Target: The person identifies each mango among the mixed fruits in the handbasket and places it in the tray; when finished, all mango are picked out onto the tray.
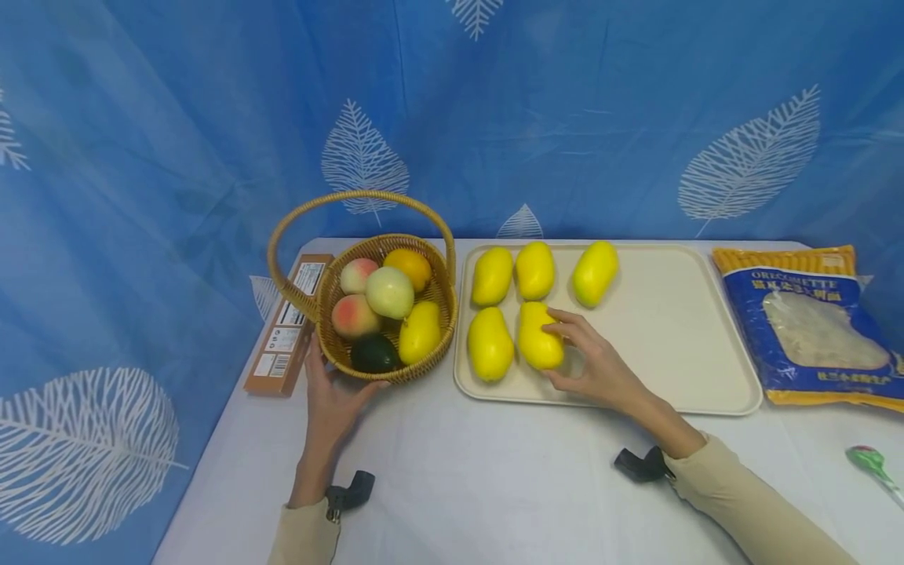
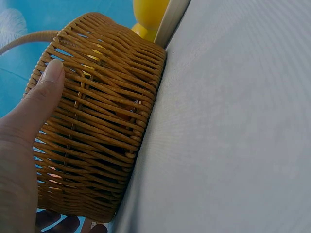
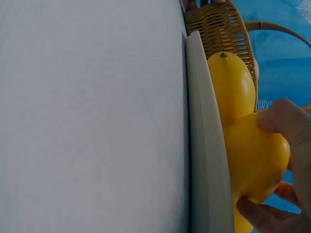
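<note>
A wicker basket (image 1: 445,345) with a tall arched handle stands left of a cream tray (image 1: 671,329). My left hand (image 1: 332,400) holds the basket's near left side, its thumb against the weave in the left wrist view and its other fingers round the far side, partly hidden. Over the tray's front left part, my right hand (image 1: 600,365) grips a yellow mango (image 1: 538,337) between thumb and fingers. Beside it lies another mango (image 1: 490,345). Behind these are more mangoes (image 1: 492,276), (image 1: 534,271) and a greenish one (image 1: 595,273). In the right wrist view, the gripped mango (image 3: 255,158) overlaps its neighbour.
Inside the basket are peaches (image 1: 355,316), a pale green round fruit (image 1: 390,293), an orange-yellow fruit (image 1: 410,268), a yellow mango (image 1: 420,333) and a dark green fruit (image 1: 374,353). A brown box (image 1: 282,345) lies left, a blue-and-yellow bag (image 1: 812,329) and a green-ended utensil (image 1: 872,463) right.
</note>
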Demonstrator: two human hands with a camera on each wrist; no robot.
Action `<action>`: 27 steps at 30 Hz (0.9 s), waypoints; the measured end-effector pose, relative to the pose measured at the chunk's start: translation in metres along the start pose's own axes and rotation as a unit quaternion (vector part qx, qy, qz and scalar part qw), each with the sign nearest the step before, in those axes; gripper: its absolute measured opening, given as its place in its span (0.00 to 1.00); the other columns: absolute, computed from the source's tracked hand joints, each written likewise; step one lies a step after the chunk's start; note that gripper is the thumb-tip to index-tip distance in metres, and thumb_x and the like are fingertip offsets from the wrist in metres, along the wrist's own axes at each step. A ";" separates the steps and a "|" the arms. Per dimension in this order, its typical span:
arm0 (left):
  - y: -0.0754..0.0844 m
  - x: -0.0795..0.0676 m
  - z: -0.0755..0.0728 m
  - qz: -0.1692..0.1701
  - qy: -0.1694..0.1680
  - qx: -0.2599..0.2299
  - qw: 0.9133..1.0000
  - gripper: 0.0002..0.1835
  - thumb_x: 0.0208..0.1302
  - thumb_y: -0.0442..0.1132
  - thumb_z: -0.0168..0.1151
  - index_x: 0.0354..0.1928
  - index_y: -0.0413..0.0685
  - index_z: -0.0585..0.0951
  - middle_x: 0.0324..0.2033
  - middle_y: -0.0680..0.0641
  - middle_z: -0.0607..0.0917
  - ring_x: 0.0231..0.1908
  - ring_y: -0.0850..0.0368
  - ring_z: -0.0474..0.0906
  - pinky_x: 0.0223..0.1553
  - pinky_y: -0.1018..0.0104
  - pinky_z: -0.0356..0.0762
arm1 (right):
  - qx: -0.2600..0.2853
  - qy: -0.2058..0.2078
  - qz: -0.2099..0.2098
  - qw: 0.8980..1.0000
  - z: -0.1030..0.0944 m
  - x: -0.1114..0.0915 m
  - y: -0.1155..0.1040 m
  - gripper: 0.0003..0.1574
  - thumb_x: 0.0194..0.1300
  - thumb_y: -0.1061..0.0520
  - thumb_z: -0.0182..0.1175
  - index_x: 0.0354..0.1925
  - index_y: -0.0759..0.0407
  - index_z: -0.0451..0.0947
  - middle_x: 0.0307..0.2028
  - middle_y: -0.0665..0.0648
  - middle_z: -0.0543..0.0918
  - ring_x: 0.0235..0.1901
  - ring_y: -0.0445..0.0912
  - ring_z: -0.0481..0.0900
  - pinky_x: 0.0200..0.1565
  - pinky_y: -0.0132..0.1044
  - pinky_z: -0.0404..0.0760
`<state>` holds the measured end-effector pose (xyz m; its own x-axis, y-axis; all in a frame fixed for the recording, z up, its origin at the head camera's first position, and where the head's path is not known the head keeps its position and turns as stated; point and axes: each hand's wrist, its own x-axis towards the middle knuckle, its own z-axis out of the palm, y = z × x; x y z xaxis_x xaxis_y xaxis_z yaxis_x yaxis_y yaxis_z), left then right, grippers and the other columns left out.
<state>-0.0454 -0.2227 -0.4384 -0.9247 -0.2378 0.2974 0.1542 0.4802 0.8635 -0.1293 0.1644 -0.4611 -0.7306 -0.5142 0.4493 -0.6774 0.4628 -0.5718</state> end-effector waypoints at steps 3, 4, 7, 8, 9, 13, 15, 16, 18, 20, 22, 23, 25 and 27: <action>0.000 0.000 0.000 -0.002 -0.002 -0.002 1.000 0.65 0.42 0.27 0.78 0.77 0.38 0.43 0.74 0.32 0.49 0.69 0.34 0.56 0.62 0.36 0.65 | -0.014 -0.019 0.018 1.000 0.002 0.000 -0.001 0.41 0.45 0.59 0.77 0.58 0.60 0.73 0.66 0.62 0.68 0.64 0.57 0.69 0.61 0.36 0.76; 0.001 -0.001 0.000 -0.002 -0.002 -0.003 1.000 0.64 0.42 0.27 0.78 0.77 0.38 0.43 0.74 0.33 0.49 0.69 0.34 0.56 0.62 0.36 0.64 | -0.016 -0.026 0.025 0.999 0.002 0.000 -0.002 0.42 0.45 0.58 0.77 0.58 0.59 0.72 0.67 0.61 0.67 0.65 0.57 0.69 0.62 0.37 0.75; 0.001 0.000 0.000 -0.002 -0.001 -0.002 1.000 0.64 0.43 0.28 0.78 0.77 0.38 0.43 0.74 0.33 0.49 0.69 0.35 0.56 0.63 0.37 0.64 | -0.025 -0.038 0.043 0.998 0.002 -0.001 -0.003 0.43 0.46 0.57 0.77 0.59 0.58 0.71 0.68 0.61 0.65 0.65 0.56 0.68 0.60 0.46 0.77; 0.002 0.000 -0.001 -0.003 -0.001 -0.002 1.000 0.64 0.43 0.28 0.78 0.77 0.39 0.43 0.74 0.33 0.49 0.69 0.35 0.56 0.63 0.37 0.64 | -0.027 -0.040 0.048 0.998 0.002 -0.001 -0.003 0.43 0.46 0.57 0.77 0.60 0.58 0.71 0.68 0.61 0.64 0.65 0.57 0.68 0.59 0.48 0.77; 0.002 0.000 -0.001 -0.003 -0.001 -0.001 1.000 0.64 0.43 0.28 0.78 0.77 0.39 0.43 0.74 0.33 0.49 0.69 0.35 0.56 0.63 0.37 0.64 | -0.027 -0.042 0.052 0.997 0.003 0.000 -0.004 0.44 0.46 0.57 0.77 0.60 0.59 0.70 0.68 0.62 0.64 0.65 0.57 0.68 0.58 0.50 0.78; 0.001 0.000 -0.001 -0.003 -0.002 0.000 1.000 0.64 0.43 0.28 0.78 0.77 0.39 0.43 0.74 0.33 0.49 0.69 0.36 0.55 0.63 0.37 0.64 | -0.032 -0.045 0.061 0.997 0.003 0.000 -0.004 0.44 0.46 0.57 0.78 0.61 0.59 0.70 0.68 0.63 0.63 0.64 0.59 0.68 0.57 0.52 0.79; 0.000 0.000 -0.001 0.000 -0.002 -0.003 1.000 0.64 0.43 0.28 0.78 0.77 0.39 0.44 0.74 0.33 0.49 0.69 0.36 0.55 0.62 0.36 0.64 | -0.033 -0.043 0.063 0.997 0.003 0.000 -0.005 0.44 0.46 0.58 0.78 0.60 0.59 0.70 0.67 0.63 0.63 0.63 0.59 0.68 0.56 0.51 0.79; 0.000 0.001 -0.001 0.001 -0.001 -0.003 1.000 0.64 0.43 0.28 0.78 0.77 0.39 0.44 0.74 0.33 0.49 0.69 0.36 0.55 0.62 0.36 0.65 | -0.033 -0.042 0.063 0.997 0.003 0.001 -0.005 0.44 0.45 0.58 0.78 0.60 0.59 0.70 0.67 0.63 0.63 0.63 0.58 0.69 0.56 0.51 0.79; -0.001 0.001 -0.002 0.004 0.000 -0.006 1.000 0.64 0.42 0.28 0.78 0.77 0.39 0.44 0.74 0.33 0.49 0.69 0.36 0.55 0.62 0.35 0.65 | -0.033 -0.041 0.064 0.997 0.003 0.001 -0.005 0.44 0.45 0.59 0.78 0.60 0.59 0.70 0.67 0.63 0.63 0.63 0.58 0.69 0.55 0.50 0.80; -0.001 0.001 -0.001 0.006 0.001 -0.007 1.000 0.64 0.42 0.28 0.78 0.77 0.40 0.44 0.74 0.33 0.49 0.69 0.36 0.55 0.62 0.35 0.65 | -0.033 -0.040 0.067 0.996 0.003 0.002 -0.005 0.44 0.45 0.59 0.78 0.60 0.59 0.70 0.68 0.63 0.63 0.62 0.58 0.70 0.53 0.49 0.81; -0.002 0.001 -0.001 0.007 0.001 -0.008 1.000 0.64 0.42 0.28 0.78 0.77 0.40 0.44 0.74 0.34 0.49 0.69 0.36 0.55 0.62 0.35 0.65 | -0.033 -0.041 0.071 0.996 0.002 0.001 -0.005 0.45 0.46 0.60 0.78 0.60 0.59 0.70 0.68 0.63 0.63 0.61 0.57 0.71 0.52 0.47 0.82; -0.002 0.001 -0.001 0.007 0.001 -0.009 1.000 0.64 0.42 0.28 0.78 0.77 0.41 0.44 0.74 0.34 0.49 0.69 0.36 0.55 0.62 0.35 0.65 | -0.033 -0.043 0.074 0.996 0.002 0.001 -0.006 0.45 0.46 0.60 0.78 0.61 0.59 0.69 0.68 0.63 0.63 0.61 0.57 0.71 0.51 0.47 0.82; -0.002 0.001 -0.001 0.009 0.001 -0.009 1.000 0.64 0.42 0.28 0.78 0.77 0.40 0.44 0.74 0.34 0.50 0.69 0.36 0.55 0.62 0.35 0.65 | -0.033 -0.047 0.080 0.995 0.001 0.000 -0.006 0.45 0.46 0.59 0.78 0.61 0.59 0.68 0.68 0.63 0.62 0.61 0.57 0.71 0.51 0.46 0.83; -0.002 0.001 0.000 0.010 0.001 -0.009 1.000 0.64 0.42 0.28 0.78 0.77 0.40 0.44 0.74 0.34 0.50 0.69 0.36 0.55 0.61 0.35 0.65 | -0.037 -0.050 0.085 0.994 0.000 -0.001 -0.006 0.46 0.47 0.58 0.78 0.62 0.58 0.68 0.68 0.63 0.61 0.61 0.57 0.70 0.52 0.47 0.82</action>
<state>-0.0464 -0.2244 -0.4400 -0.9204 -0.2299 0.3162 0.1793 0.4705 0.8640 -0.1247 0.1624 -0.4584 -0.8252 -0.4912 0.2788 -0.5523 0.5988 -0.5799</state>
